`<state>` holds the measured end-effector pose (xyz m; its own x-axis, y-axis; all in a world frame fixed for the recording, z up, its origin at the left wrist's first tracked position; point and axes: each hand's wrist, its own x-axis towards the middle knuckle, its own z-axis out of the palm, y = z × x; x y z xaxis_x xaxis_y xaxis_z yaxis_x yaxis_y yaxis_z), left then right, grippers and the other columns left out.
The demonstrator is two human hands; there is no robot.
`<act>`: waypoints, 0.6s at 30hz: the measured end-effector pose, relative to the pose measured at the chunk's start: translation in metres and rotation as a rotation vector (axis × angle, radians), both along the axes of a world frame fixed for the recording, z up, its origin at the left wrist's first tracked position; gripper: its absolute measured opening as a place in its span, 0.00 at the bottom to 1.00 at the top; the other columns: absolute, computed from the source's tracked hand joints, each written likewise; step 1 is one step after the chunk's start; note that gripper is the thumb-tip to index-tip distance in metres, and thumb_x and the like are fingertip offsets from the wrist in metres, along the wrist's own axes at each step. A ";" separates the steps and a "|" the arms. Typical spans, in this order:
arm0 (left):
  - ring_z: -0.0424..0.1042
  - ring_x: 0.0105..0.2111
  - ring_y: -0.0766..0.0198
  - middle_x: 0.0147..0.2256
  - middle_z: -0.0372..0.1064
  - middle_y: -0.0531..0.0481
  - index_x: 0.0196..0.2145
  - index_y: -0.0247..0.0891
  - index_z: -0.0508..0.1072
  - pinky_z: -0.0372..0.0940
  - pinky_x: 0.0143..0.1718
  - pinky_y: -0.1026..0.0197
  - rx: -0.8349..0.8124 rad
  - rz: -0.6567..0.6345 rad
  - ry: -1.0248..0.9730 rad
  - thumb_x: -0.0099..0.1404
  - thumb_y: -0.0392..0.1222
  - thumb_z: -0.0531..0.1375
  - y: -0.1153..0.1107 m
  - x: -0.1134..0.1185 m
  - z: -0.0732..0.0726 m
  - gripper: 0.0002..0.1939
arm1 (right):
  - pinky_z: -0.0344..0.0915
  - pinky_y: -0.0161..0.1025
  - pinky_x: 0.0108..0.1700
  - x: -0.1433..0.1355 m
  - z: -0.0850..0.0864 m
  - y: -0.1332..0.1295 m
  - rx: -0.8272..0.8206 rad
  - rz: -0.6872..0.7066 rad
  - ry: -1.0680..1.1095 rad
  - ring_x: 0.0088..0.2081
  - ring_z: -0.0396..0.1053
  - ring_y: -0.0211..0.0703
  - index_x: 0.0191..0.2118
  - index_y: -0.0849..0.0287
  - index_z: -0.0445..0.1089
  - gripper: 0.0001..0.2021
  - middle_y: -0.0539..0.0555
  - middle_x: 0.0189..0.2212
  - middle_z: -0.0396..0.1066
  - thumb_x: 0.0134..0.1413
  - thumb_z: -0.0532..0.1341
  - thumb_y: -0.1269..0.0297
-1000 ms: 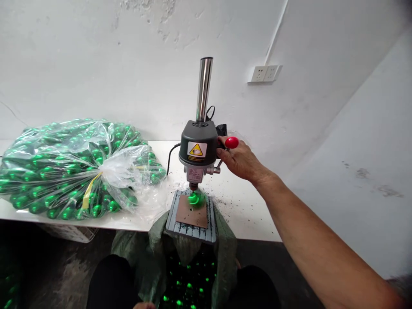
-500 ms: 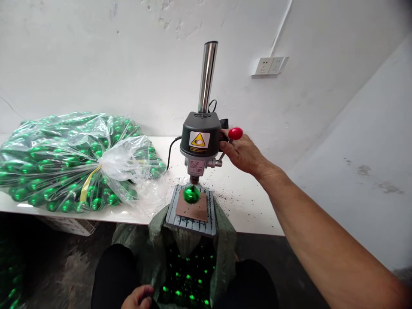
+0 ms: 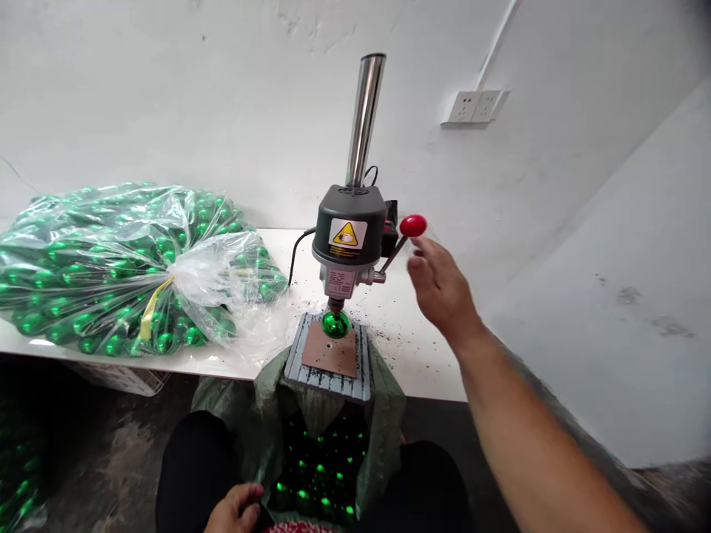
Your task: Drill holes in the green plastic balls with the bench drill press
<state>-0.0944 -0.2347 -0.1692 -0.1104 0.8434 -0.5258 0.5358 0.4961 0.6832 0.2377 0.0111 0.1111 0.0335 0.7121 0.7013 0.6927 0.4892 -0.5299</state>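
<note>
My right hand is beside the red knob of the drill press, fingers apart, with nothing visible in it. Its fingertips are close behind the knob; whether they touch it I cannot tell. A shiny green ball hangs right under the chuck, above a brown board with a small hole. That board lies on the grooved grey base. Low in the view, by my thigh, my left hand has curled fingers; what they hold, if anything, is hidden.
A tied clear bag full of green balls covers the left of the white table. Dark shavings lie around the base. Below it, an open green sack between my knees holds many green balls. A wall socket is at upper right.
My right hand has come away from the side of the drill press head, moving right and down, and its fingers have opened. The green ball now looks sharper. The view has shifted slightly.
</note>
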 end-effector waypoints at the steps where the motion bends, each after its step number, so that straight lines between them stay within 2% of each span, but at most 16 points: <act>1: 0.76 0.52 0.56 0.49 0.79 0.44 0.46 0.35 0.79 0.65 0.57 0.62 0.012 0.003 0.005 0.58 0.40 0.57 -0.001 0.000 -0.001 0.20 | 0.67 0.52 0.56 -0.003 -0.016 -0.011 -0.073 -0.083 0.139 0.53 0.68 0.46 0.52 0.56 0.69 0.34 0.60 0.51 0.71 0.59 0.46 0.33; 3: 0.75 0.53 0.56 0.49 0.79 0.46 0.46 0.36 0.80 0.65 0.58 0.62 0.044 0.007 0.005 0.58 0.41 0.57 -0.002 0.000 0.000 0.20 | 0.70 0.49 0.46 -0.013 -0.050 -0.028 -0.155 -0.114 0.188 0.45 0.70 0.45 0.49 0.61 0.69 0.34 0.62 0.44 0.72 0.60 0.44 0.35; 4: 0.75 0.53 0.57 0.49 0.79 0.46 0.45 0.37 0.80 0.64 0.58 0.62 0.053 0.007 0.004 0.58 0.41 0.57 -0.003 0.001 0.001 0.20 | 0.70 0.47 0.42 -0.020 -0.066 -0.034 -0.204 -0.076 0.171 0.41 0.70 0.45 0.47 0.61 0.70 0.34 0.62 0.41 0.73 0.57 0.48 0.33; 5: 0.75 0.53 0.57 0.49 0.79 0.46 0.45 0.37 0.80 0.64 0.59 0.61 0.054 0.005 0.003 0.58 0.41 0.57 -0.002 0.002 0.004 0.20 | 0.70 0.45 0.41 -0.028 -0.080 -0.036 -0.249 -0.030 0.147 0.41 0.71 0.45 0.47 0.61 0.70 0.35 0.62 0.42 0.73 0.52 0.54 0.32; 7: 0.75 0.53 0.56 0.48 0.79 0.46 0.45 0.36 0.80 0.64 0.59 0.61 0.036 0.012 0.011 0.57 0.40 0.56 -0.001 0.004 0.011 0.20 | 0.71 0.47 0.45 -0.045 -0.098 -0.034 -0.321 0.053 0.098 0.49 0.71 0.49 0.54 0.58 0.69 0.37 0.63 0.51 0.71 0.46 0.61 0.34; 10: 0.75 0.53 0.56 0.48 0.79 0.45 0.45 0.35 0.81 0.65 0.59 0.60 0.023 0.035 0.009 0.57 0.40 0.56 0.002 0.007 0.020 0.20 | 0.68 0.52 0.55 -0.066 -0.105 -0.020 -0.410 0.140 0.039 0.56 0.68 0.53 0.59 0.53 0.66 0.38 0.61 0.58 0.67 0.42 0.65 0.40; 14: 0.75 0.52 0.55 0.47 0.79 0.46 0.44 0.36 0.81 0.65 0.58 0.59 0.030 0.062 -0.015 0.55 0.41 0.57 0.003 0.007 0.022 0.20 | 0.64 0.57 0.59 -0.078 -0.109 -0.010 -0.514 0.204 0.001 0.56 0.68 0.56 0.53 0.54 0.70 0.30 0.58 0.54 0.71 0.44 0.65 0.45; 18: 0.76 0.51 0.54 0.47 0.80 0.45 0.44 0.36 0.81 0.66 0.58 0.58 0.039 0.071 -0.026 0.55 0.42 0.57 0.001 0.006 0.020 0.21 | 0.63 0.58 0.61 -0.077 -0.124 -0.018 -0.598 0.227 0.033 0.54 0.69 0.56 0.51 0.53 0.71 0.27 0.58 0.52 0.72 0.44 0.65 0.49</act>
<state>-0.0886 -0.2334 -0.1495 -0.1577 0.8538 -0.4962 0.4821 0.5051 0.7159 0.1605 -0.0067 -0.0129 -0.1493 0.9719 0.1819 0.5856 0.2351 -0.7758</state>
